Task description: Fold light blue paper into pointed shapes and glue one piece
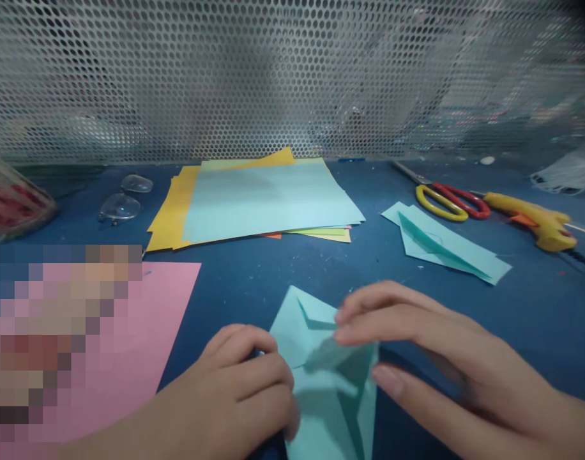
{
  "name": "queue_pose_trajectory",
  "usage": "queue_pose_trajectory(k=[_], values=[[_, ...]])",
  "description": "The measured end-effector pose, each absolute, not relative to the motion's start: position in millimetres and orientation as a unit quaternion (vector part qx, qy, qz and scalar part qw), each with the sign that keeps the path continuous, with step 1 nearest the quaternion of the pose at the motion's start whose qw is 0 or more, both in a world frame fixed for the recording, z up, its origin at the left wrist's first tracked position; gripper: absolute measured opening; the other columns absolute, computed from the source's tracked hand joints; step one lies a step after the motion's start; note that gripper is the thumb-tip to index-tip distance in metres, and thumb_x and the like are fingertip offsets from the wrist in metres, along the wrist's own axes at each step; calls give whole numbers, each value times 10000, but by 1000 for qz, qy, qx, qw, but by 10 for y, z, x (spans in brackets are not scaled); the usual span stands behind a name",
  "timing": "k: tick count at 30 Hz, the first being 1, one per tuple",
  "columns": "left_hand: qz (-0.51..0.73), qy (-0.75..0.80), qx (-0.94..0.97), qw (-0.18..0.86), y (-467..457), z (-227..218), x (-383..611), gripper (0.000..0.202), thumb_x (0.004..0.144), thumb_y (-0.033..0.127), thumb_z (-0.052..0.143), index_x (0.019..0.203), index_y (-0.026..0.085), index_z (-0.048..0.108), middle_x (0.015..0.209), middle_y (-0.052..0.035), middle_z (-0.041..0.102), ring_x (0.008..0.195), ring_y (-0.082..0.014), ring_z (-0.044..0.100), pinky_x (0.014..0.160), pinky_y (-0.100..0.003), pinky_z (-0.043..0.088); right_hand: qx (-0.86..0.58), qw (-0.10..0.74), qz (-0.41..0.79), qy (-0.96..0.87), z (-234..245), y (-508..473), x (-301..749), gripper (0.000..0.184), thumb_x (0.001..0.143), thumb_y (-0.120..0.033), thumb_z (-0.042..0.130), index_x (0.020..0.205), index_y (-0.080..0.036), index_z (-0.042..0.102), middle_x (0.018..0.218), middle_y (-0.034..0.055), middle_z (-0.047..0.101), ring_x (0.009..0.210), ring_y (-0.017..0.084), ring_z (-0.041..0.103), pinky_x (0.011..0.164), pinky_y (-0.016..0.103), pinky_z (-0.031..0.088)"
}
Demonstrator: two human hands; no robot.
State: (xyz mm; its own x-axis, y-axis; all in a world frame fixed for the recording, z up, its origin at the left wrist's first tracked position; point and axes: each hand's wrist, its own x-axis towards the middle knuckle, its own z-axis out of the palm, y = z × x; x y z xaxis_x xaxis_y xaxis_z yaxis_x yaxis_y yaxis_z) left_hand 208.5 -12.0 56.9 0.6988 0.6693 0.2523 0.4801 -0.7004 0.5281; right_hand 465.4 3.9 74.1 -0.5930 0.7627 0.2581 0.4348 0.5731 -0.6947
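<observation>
A folded light-blue paper (316,383) with creased flaps lies on the table in front of me. My left hand (254,377) has its fingers curled around the left edge of this paper, with the thumb hidden. Over the paper's upper right side is my right hand (431,358). Its fingers are stretched out and the thumb is apart from them; the fingertips are at the paper's surface and right edge. A second folded light-blue piece (446,246) lies farther back on the right, beyond my right hand.
Coloured sheets (268,198) are stacked at the back. Glasses (122,206) lie left of them; a pink sheet (172,300) lies front left beside a pixelated area. Scissors (440,199) and a yellow glue gun (536,220) with cord lie right. A perforated metal panel (273,76) stands behind.
</observation>
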Motion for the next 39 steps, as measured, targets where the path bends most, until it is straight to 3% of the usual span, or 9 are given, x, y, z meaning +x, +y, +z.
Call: queue_pose_trajectory(k=[5, 7, 9, 11, 16, 21, 29, 33, 39], values=[[210, 352, 892, 190, -104, 600, 2054, 253, 874, 74, 393, 841, 263, 558, 1038, 15, 652, 1042, -153, 564, 904, -235, 479, -317, 146, 219, -911, 705, 144, 4654, 398, 904, -131, 561, 1272, -273, 614, 1449, 82, 538, 1322, 186, 518, 1018, 316, 494], [201, 368, 888, 191, -85, 616, 2029, 242, 879, 102, 367, 849, 253, 553, 1117, -17, 617, 1058, -169, 567, 841, -239, 505, -306, 126, 204, -922, 683, 155, 4629, 354, 910, -311, 661, 1261, -275, 627, 1420, 72, 577, 1277, 209, 555, 1036, 377, 482], [200, 379, 882, 198, -65, 628, 2006, 242, 870, 93, 356, 851, 244, 545, 1147, -36, 583, 1001, -165, 586, 782, -231, 514, -291, 114, 191, -931, 662, 143, 4592, 477, 858, -504, 711, 1268, -274, 628, 1358, 71, 629, 1186, 241, 613, 988, 420, 512], [200, 387, 879, 194, -54, 632, 1994, 236, 856, 85, 353, 844, 235, 535, 1098, -45, 566, 897, -161, 591, 744, -242, 519, -283, 110, 180, -936, 640, 107, 4551, 519, 835, -564, 711, 1252, -263, 642, 1272, 71, 678, 1081, 251, 654, 912, 417, 544], [191, 390, 878, 199, -87, 619, 2011, 245, 855, 79, 346, 864, 220, 546, 896, -24, 526, 718, -139, 547, 649, -213, 512, -319, 152, 153, -923, 572, -35, 4489, 229, 940, -283, 609, 1143, -208, 686, 1098, 81, 722, 938, 214, 671, 876, 343, 544], [185, 383, 881, 206, -168, 588, 2056, 197, 904, 147, 432, 979, 219, 599, 946, -5, 568, 823, -118, 601, 720, -148, 509, -319, 184, 118, -922, 514, -82, 4488, 301, 951, -129, 449, 1135, -172, 684, 1075, 92, 736, 929, 206, 689, 879, 325, 563], [258, 326, 909, 38, -174, 432, 2097, 380, 1061, 182, 297, 1020, 149, 674, 984, -31, 704, 892, -138, 640, 898, -201, 491, -381, 257, 221, -860, 529, -28, 4504, 348, 924, -70, 443, 1191, -183, 636, 977, 43, 725, 825, 101, 705, 751, 154, 577], [283, 307, 906, -68, -197, 372, 2096, 344, 1068, 199, 391, 934, 195, 708, 1013, 33, 740, 1003, -100, 615, 1119, -195, 322, -439, 229, 262, -828, 578, -8, 4542, 350, 905, -90, 506, 1193, -226, 651, 844, -9, 702, 670, 82, 674, 619, 134, 563], [292, 315, 899, -81, -242, 324, 2116, 369, 1086, 276, 383, 1007, 199, 735, 1084, 44, 755, 1035, -99, 629, 1057, -191, 372, -423, 262, 253, -829, 533, 23, 4553, 294, 883, -74, 547, 1074, -226, 713, 835, -9, 685, 583, 70, 624, 553, 125, 522]])
